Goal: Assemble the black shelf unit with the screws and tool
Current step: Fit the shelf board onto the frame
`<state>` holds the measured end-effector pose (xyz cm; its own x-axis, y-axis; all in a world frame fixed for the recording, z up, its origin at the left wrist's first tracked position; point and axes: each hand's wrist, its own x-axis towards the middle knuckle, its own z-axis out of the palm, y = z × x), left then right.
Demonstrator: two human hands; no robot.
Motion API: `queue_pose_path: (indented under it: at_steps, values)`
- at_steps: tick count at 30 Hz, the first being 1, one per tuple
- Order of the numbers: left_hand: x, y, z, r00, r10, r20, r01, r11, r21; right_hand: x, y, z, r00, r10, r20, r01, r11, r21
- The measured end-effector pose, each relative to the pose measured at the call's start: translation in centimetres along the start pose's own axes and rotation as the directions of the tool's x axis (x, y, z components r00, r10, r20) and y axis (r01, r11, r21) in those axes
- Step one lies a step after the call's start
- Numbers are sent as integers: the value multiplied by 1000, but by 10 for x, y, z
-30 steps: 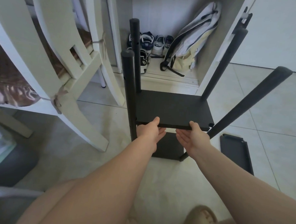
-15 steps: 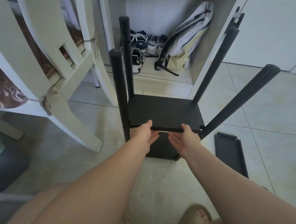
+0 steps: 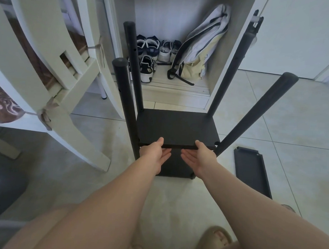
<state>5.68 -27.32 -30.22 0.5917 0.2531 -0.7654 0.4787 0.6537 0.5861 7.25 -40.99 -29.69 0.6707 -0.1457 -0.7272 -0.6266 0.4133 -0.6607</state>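
the black shelf unit [image 3: 126,104] stands on the floor tiles at 12 o'clock from the person, its four posts splaying up toward the camera. its upper board [image 3: 176,126] sits between the posts, above the lower board [image 3: 175,167]. compared with a second ago, little has changed. the gap between the two boards looks slightly smaller, but the camera has shifted too, so i cannot be sure the board has dropped. a spare panel [image 3: 251,170] lies flat at 3 o'clock of the unit.

the left hand [image 3: 154,153] and right hand [image 3: 198,157] keep the same hold on the board's near edge. each has its thumb on top and its fingers [image 3: 165,154] straight and together underneath, pinching the edge.

my judgement is that the board is still being levelled to the post holes. no screws or tool are in view, so fastening has not begun.
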Motion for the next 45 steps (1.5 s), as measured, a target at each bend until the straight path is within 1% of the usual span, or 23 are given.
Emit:
queue_pose_path:
  at_steps: [2,4,6,7,8,9,10,11,12,15,16,18,20,24,27,32,35,37,38,40,41,43,45]
  values:
    - [-7,2,-3,999,-22,32,20,998,60,0,-1,-2,1000,5,20,-5,1000,3]
    - [-14,7,-13,987,-133,88,103,953,286,0,-1,-3,999,18,36,-18,1000,-4]
    - [-18,16,-29,959,-279,49,198,783,589,1,-2,-4,999,25,42,-24,1000,-10]
    - [-19,23,-39,958,-287,-11,211,677,705,1,-2,-5,999,26,43,-26,1000,-13]
    - [-18,30,-49,970,-234,-70,195,571,797,1,-2,-5,999,27,45,-27,1000,-15]
    - [-15,37,-57,986,-129,-108,157,477,865,1,-2,-5,998,28,48,-27,1000,-16]
    - [-9,44,-65,994,5,-113,100,417,903,1,-2,-5,998,27,50,-26,999,-18]
    - [-3,50,-70,989,119,-84,28,410,912,1,-2,-5,998,26,50,-25,999,-22]
    - [3,55,-73,981,191,-30,-59,443,894,1,-2,-5,999,26,48,-25,999,-25]
    - [14,59,-70,948,250,198,-304,516,801,0,-3,-6,998,29,55,-27,999,-32]
    - [16,57,-68,932,274,238,-352,527,774,0,-3,-6,998,33,58,-31,999,-34]
    - [20,51,-62,905,357,230,-411,597,689,-1,-4,-7,997,38,71,-36,999,-38]
    - [23,48,-55,891,421,170,-431,666,609,0,-5,-7,996,41,84,-38,999,-37]
    - [27,45,-47,886,454,89,-419,705,572,1,-8,-7,993,52,105,-48,998,-38]
    - [29,44,-45,887,456,74,-422,735,530,-1,-9,-8,990,68,123,-61,996,-59]
    - [28,51,-35,877,474,79,-442,730,521,-3,-18,-9,987,97,127,-85,991,-99]
    - [21,56,-25,858,503,106,-472,689,550,-8,-28,-16,984,146,104,-116,962,-247]
    - [15,61,-16,836,533,129,-505,656,561,-16,-38,-22,987,149,65,-108,897,-428]
    - [11,63,-12,824,549,144,-524,638,565,-22,-45,-25,994,104,44,-63,834,-548]
    - [3,67,-2,792,583,179,-562,583,587,-34,-57,-31,990,-121,70,131,636,-760]
    - [0,68,2,773,601,201,-582,547,601,-41,-63,-34,954,-275,124,254,511,-821]
    - [-7,67,12,737,632,239,-618,487,618,-59,-76,-40,805,-522,280,473,282,-834]
    - [-16,65,25,712,652,261,-639,447,626,-80,-85,-49,613,-659,436,665,131,-735]
